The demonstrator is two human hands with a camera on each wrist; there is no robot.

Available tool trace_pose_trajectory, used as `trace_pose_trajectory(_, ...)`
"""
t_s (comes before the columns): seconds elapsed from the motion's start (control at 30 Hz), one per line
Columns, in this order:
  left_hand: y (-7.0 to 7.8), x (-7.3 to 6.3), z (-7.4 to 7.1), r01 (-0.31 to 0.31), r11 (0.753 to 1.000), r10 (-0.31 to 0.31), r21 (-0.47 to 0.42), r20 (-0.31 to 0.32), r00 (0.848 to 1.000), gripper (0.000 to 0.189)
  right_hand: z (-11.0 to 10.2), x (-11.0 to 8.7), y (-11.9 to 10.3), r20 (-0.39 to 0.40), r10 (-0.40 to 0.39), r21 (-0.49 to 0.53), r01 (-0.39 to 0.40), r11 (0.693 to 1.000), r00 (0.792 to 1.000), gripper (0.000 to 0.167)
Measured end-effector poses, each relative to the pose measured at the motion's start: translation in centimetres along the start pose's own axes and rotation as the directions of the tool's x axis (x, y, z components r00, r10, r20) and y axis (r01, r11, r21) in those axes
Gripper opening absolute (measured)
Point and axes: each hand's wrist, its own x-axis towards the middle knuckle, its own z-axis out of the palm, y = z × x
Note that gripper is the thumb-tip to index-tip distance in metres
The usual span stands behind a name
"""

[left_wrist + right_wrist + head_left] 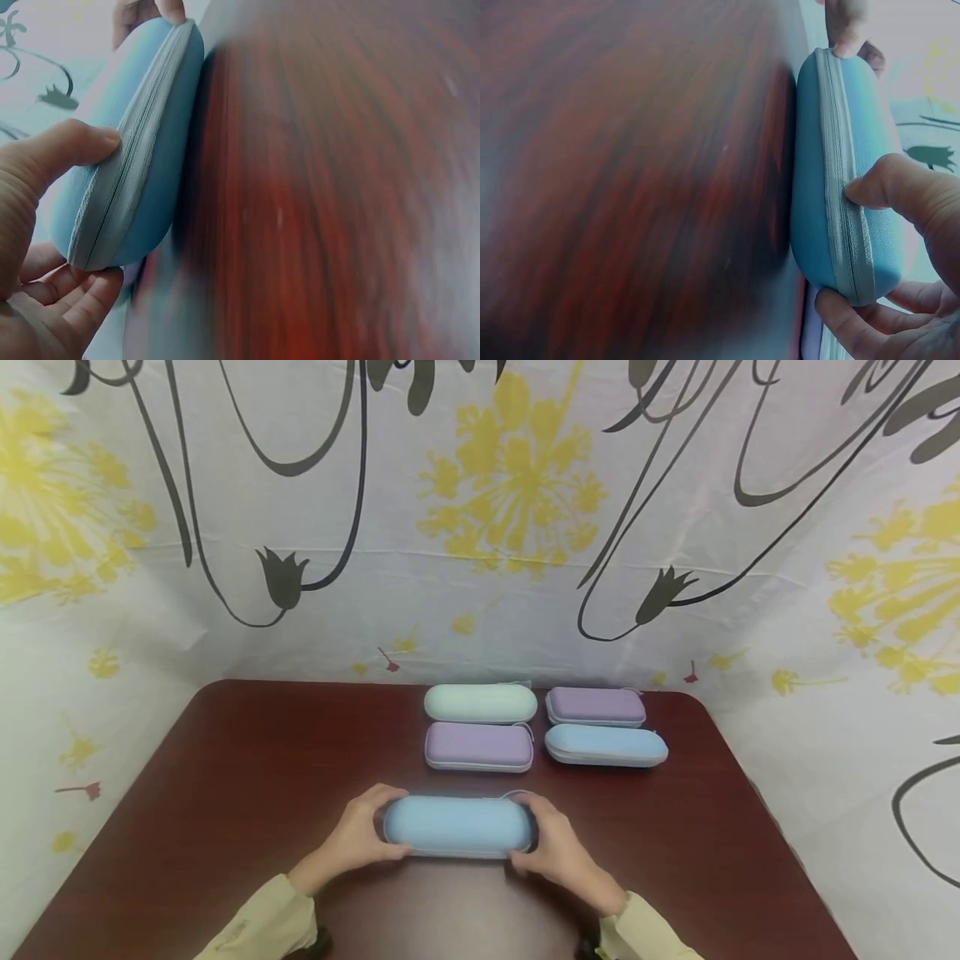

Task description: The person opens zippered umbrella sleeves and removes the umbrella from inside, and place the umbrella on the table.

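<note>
Between my two hands is a blue zippered glasses case (457, 825), long side across the table, its grey zipper facing me. My left hand (367, 831) grips the left end, and its thumb presses the zipper band in the left wrist view. Around the right end my right hand (551, 847) holds on in the same way, thumb on the zipper in the right wrist view. The case (142, 150) looks closed along its zipper. Whether its underside touches the table cannot be told.
Behind it, near the table's far edge, two pairs of cases stand close together: mint green (480, 703) behind purple (478, 747), and another purple (596, 706) behind light blue (606, 745). A flower-patterned cloth (375, 527) hangs behind the dark red table (247, 777).
</note>
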Motion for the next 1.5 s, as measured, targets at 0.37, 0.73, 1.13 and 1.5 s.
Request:
trace_pose_trajectory(0.37, 1.5, 0.2, 0.5, -0.006, 0.997, 0.003, 0.074, 0.039, 0.999, 0.069, -1.9, -0.7, 1.9, 0.111, -0.035, 0.188, 0.013, 0.982, 0.993, 0.052)
trace_pose_trajectory(0.73, 1.5, 0.7, 0.1, -0.047, 0.995, 0.038, 0.088, 0.110, 0.993, 0.067, -2.4, 2.7, 3.7, 0.312, 0.103, 0.276, -0.194, 0.941, 0.944, 0.024)
trace_pose_trajectory(1.13, 2.0, 1.0, 0.6, -0.047, 0.997, 0.038, 0.066, 0.138, 0.990, 0.068, -2.5, 4.6, 5.2, 0.480, 0.188, 0.371, -0.392, 0.842, 0.857, 0.019)
trace_pose_trajectory(1.5, 1.8, 1.3, 1.0, -0.047, 0.997, 0.040, 0.067, 0.111, 0.993, 0.066, -3.0, 5.2, 6.1, 0.580, 0.195, 0.420, -0.496, 0.760, 0.791, 0.021)
